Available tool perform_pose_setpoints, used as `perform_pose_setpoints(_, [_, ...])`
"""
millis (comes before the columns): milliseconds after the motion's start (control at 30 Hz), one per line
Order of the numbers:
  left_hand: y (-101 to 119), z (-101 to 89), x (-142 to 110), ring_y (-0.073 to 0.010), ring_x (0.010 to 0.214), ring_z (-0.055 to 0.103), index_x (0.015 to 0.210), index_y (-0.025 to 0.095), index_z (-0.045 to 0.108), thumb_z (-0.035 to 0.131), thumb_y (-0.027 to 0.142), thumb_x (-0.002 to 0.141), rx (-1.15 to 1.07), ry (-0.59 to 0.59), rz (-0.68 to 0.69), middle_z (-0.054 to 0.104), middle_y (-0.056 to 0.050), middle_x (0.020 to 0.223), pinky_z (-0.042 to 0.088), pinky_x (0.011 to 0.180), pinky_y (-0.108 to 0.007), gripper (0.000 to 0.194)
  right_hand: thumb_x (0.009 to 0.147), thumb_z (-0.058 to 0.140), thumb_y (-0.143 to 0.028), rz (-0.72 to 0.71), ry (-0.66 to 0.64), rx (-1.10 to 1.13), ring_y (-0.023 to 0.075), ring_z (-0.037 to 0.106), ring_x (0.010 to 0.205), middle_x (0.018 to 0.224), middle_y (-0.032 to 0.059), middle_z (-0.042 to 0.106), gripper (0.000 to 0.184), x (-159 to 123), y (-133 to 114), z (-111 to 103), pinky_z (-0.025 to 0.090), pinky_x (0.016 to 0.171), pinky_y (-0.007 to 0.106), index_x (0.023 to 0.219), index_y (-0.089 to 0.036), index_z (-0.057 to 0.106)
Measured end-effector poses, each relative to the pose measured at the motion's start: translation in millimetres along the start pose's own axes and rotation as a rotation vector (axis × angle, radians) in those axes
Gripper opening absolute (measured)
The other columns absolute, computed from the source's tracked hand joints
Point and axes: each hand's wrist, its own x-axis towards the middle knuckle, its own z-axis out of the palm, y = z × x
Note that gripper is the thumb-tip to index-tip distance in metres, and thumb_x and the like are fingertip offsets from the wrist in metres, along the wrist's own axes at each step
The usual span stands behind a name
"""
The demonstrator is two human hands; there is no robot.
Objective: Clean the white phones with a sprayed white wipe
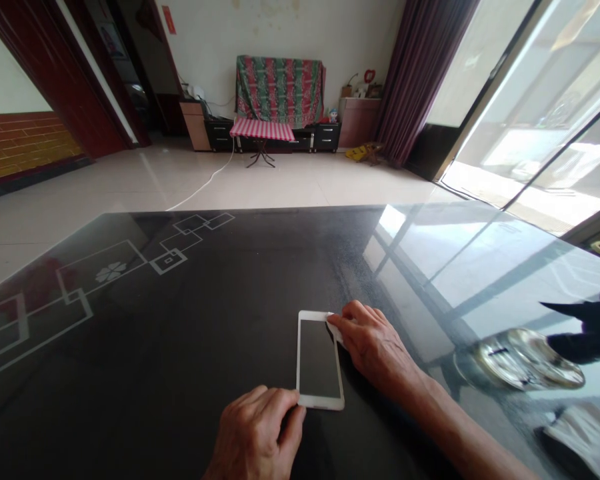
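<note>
From my remote station I record 1 dark, glossy table (240,320) filling the lower part of the frame. Upper centre: a red-and-green patterned cover (280,90), with a pink-striped folding table (263,129) before it. At the right edge of the frame lies a shiny, glass-like dish (510,357), blurred; its contents I cannot certify.

I find 2 bare hands at work. The right hand (375,340) comes in from the lower right; the left hand (260,427) is at bottom centre. Between them, just right of the lower centre, 1 white phone (320,360) lies flat on the table, screen up and dark.

Progress: the phone is in place and both hands are on it, which I judge to be work under way. Neither hand has let go, so I class it as unfinished; how much remains I cannot tell.

Fingers: on the left, thumb and forefinger are drawn together at the phone's lower left corner, in a light pinch by my judgement. On the right, the fingers are bent and closed over a small white piece (337,328), possibly tissue, against the phone's upper right corner.
</note>
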Motion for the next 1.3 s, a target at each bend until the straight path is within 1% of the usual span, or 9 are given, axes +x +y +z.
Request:
perform_pose_setpoints(100, [-1.0, -0.2, -0.8, -0.0115, 0.047, 0.054, 0.080, 0.021, 0.060, 0.055, 0.014, 0.084, 0.004, -0.010, 0.004, 0.055, 0.005, 0.055, 0.037, 0.047, -0.023, 0.010, 0.092, 0.042, -0.012, -0.037, -0.077, 0.046, 0.0146, 0.049, 0.078, 0.086, 0.0025, 0.052, 0.028, -5.4, -6.9, -8.6, 0.034, 0.074, 0.028, 0.100, -0.024, 0.066])
perform_pose_setpoints(233, [-1.8, -0.1, -1.5, -0.0115, 0.048, 0.054, 0.080, 0.021, 0.060, 0.054, 0.014, 0.085, -0.002, -0.024, 0.001, 0.057, 0.004, 0.056, 0.037, 0.047, -0.023, 0.010, 0.089, 0.043, -0.011, -0.041, -0.184, 0.067, 0.0137, 0.047, 0.071, 0.081, 0.0011, 0.051, 0.025, -17.0, -22.3, -21.9, 0.031, 0.068, 0.028, 0.080, -0.023, 0.064])
perform_pose_setpoints(333, [-1.1, -0.8, 0.1, -0.0112, 0.048, 0.054, 0.080, 0.021, 0.060, 0.054, 0.014, 0.086, -0.007, -0.029, 0.007, 0.057, 0.004, 0.056, 0.037, 0.047, -0.023, 0.011, 0.087, 0.045, -0.011, -0.038, -0.231, 0.091, 0.0138, 0.045, 0.069, 0.081, 0.0008, 0.051, 0.024, -22.3, -29.5, -26.2, 0.030, 0.066, 0.029, 0.076, -0.023, 0.062])
perform_pose_setpoints(433, [-0.1, -1.6, 1.8, -0.0112, 0.048, 0.054, 0.080, 0.021, 0.060, 0.053, 0.013, 0.086, -0.008, -0.027, 0.006, 0.057, 0.004, 0.056, 0.037, 0.047, -0.023, 0.012, 0.089, 0.044, -0.012, -0.030, -0.197, 0.101, 0.0143, 0.047, 0.072, 0.082, 0.0012, 0.051, 0.025, -21.3, -26.8, -22.5, 0.031, 0.069, 0.029, 0.080, -0.024, 0.064])
perform_pose_setpoints(600, [-0.5, -1.4, 0.9, -0.0118, 0.048, 0.054, 0.080, 0.021, 0.060, 0.055, 0.012, 0.084, 0.000, -0.019, 0.009, 0.056, 0.004, 0.056, 0.037, 0.047, -0.023, 0.011, 0.092, 0.042, -0.013, -0.014, -0.096, 0.069, 0.0153, 0.050, 0.079, 0.086, 0.0031, 0.052, 0.027, -11.1, -11.9, -8.4, 0.034, 0.075, 0.029, 0.097, -0.024, 0.066])
perform_pose_setpoints(800, [-0.9, 2.3, -1.1, -0.0126, 0.049, 0.055, 0.081, 0.021, 0.060, 0.056, 0.012, 0.084, -0.004, -0.029, -0.003, 0.058, 0.004, 0.057, 0.039, 0.048, -0.025, 0.010, 0.095, 0.041, -0.015, -0.033, -0.029, 0.039, 0.0145, 0.051, 0.081, 0.091, 0.0036, 0.052, 0.027, 5.9, 0.4, -1.8, 0.036, 0.078, 0.029, 0.100, -0.022, 0.066])
perform_pose_setpoints(933, [-1.6, 3.7, -1.4, -0.0128, 0.049, 0.056, 0.080, 0.022, 0.060, 0.055, 0.013, 0.084, -0.021, -0.023, 0.003, 0.060, 0.004, 0.059, 0.040, 0.049, -0.025, 0.011, 0.097, 0.038, -0.018, -0.055, -0.018, 0.052, 0.0134, 0.053, 0.081, 0.089, 0.0030, 0.052, 0.030, 17.5, 5.8, -0.1, 0.038, 0.078, 0.027, 0.106, -0.023, 0.066])
perform_pose_setpoints(1067, [-3.3, 2.7, -2.7, -0.0128, 0.050, 0.057, 0.080, 0.022, 0.061, 0.056, 0.013, 0.084, -0.019, -0.045, -0.001, 0.061, 0.004, 0.059, 0.041, 0.049, -0.024, 0.011, 0.098, 0.038, -0.020, -0.053, -0.011, 0.055, 0.0135, 0.054, 0.081, 0.089, 0.0033, 0.054, 0.030, 19.5, 6.9, 1.2, 0.038, 0.078, 0.027, 0.110, -0.024, 0.066])
perform_pose_setpoints(1300, [-2.8, 1.8, -2.9, -0.0127, 0.050, 0.056, 0.079, 0.022, 0.060, 0.055, 0.013, 0.084, -0.008, -0.055, -0.011, 0.061, 0.004, 0.059, 0.041, 0.049, -0.024, 0.012, 0.095, 0.042, -0.017, -0.077, -0.092, -0.011, 0.0138, 0.053, 0.079, 0.085, 0.0022, 0.053, 0.028, 23.3, 2.9, -8.8, 0.035, 0.075, 0.027, 0.100, -0.026, 0.069])
